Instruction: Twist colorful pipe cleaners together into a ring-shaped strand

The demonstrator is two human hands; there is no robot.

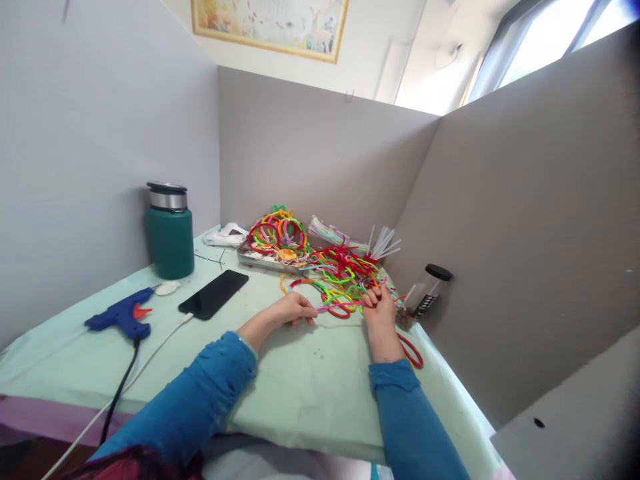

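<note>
The left hand and right hand are pinching a pink pipe cleaner between them. It is stretching nearer the right edge of the surface than the left

Green-covered table: glue gun at 9 o'clock; bottle, phone at 10; tray at 11; pipe-cleaner pile at 1.

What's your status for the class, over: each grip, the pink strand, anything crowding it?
Left grip and right grip closed on pink strand. Strand spans between them. Tangled colorful pile crowds close beyond.
</note>
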